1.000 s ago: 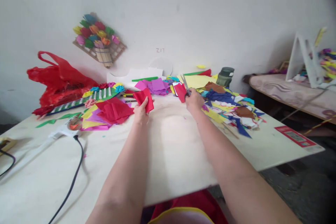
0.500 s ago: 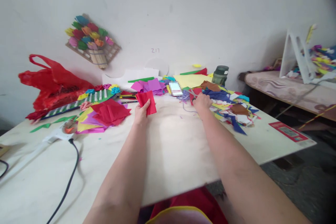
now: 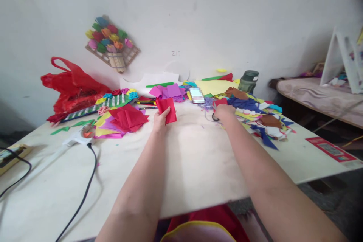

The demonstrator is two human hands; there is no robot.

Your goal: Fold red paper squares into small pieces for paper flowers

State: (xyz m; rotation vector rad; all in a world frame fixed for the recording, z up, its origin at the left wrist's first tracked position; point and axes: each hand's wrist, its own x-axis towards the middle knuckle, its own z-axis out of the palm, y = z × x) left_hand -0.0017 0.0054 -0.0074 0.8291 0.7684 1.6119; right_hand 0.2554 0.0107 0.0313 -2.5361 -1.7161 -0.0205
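My left hand is closed on a folded red paper square, held just above the pale table near its middle. My right hand lies closed at the edge of a heap of coloured paper scraps. A dark loop under it looks like the handle of scissors. A small red paper scrap lies just beyond the right hand's fingers.
A pile of red, yellow and pink sheets lies left of my left hand, with a red plastic bag behind it. A white glue gun with a black cord sits at the left. A green jar stands at the back.
My right hand moved right and down from the middle to the scrap heap, and the red piece it held is no longer in it. My left hand kept its red square.
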